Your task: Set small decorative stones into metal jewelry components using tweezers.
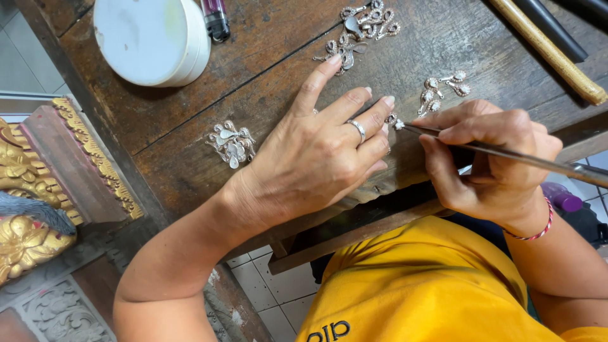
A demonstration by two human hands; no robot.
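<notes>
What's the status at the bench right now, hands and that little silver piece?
Left hand flat on wooden bench, fingers pinning small silver piece. Right hand gripping thin metal tool, tip at piece. Loose silver ornaments nearby, not obstructing.

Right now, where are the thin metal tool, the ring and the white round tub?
Thin metal tool (pixel 506 154), head view, mid-shaft.
Ring (pixel 358 128), head view, band on left hand's finger.
White round tub (pixel 149 38), head view, flat top.

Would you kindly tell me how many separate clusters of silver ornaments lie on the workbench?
3: one cluster left of the left hand, one top cluster, one pair above the right hand. A piece under the fingers is partly hidden.
</notes>
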